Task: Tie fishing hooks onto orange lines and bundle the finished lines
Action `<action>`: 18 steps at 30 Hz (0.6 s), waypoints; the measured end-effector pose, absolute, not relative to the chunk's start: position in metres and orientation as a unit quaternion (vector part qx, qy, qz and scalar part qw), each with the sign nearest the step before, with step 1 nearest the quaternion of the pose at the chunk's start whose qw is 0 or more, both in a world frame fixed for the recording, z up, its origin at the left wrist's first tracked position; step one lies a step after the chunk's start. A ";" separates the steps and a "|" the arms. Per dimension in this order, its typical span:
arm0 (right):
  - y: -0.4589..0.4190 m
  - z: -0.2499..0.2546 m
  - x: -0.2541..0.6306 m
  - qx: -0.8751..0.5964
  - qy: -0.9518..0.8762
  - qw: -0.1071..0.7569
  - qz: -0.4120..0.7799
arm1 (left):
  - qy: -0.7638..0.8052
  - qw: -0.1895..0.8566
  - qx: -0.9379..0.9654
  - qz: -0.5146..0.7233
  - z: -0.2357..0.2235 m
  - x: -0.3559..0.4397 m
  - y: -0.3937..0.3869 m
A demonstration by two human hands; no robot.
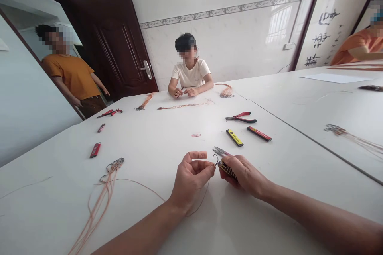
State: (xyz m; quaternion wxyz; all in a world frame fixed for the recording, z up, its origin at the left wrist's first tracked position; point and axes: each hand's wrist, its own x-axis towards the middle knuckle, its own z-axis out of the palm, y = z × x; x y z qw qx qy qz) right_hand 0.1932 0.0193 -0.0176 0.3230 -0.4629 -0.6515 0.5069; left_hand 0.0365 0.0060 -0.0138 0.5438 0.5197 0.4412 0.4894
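Pinched between the thumb and fingers of my left hand (194,177) is a fish hook (216,157), its bend pointing up. A thin orange-brown line (202,203) runs down from these fingertips and loops across the table to the left. My right hand (247,175) is closed around a patterned lighter (227,170), whose top end is close beside the hook. Pointed scissors (220,151) stick out from the same hand, blades toward the upper left; their handles are mostly hidden. Left of my hands lies a bundle of hooks (115,164) with orange lines trailing toward me.
Across the white table (167,139) sits a person (191,75) with hooked line bundles around. Pliers (241,117), a yellow lighter (235,138) and a red lighter (259,133) lie ahead right; another red lighter (95,150) lies left. A person (73,75) stands by the door.
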 end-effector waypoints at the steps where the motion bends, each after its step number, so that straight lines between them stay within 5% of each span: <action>1: 0.019 -0.018 0.193 -0.463 -0.650 0.323 0.508 | 0.442 0.544 0.519 0.490 -0.014 0.037 0.006; 12: 0.020 -0.017 0.198 -0.467 -0.658 0.300 0.510 | 0.450 0.529 0.514 0.504 -0.012 0.036 0.007; 18: 0.028 -0.019 0.203 -0.521 -0.757 0.285 0.272 | 0.455 0.534 0.500 0.508 -0.012 0.036 0.007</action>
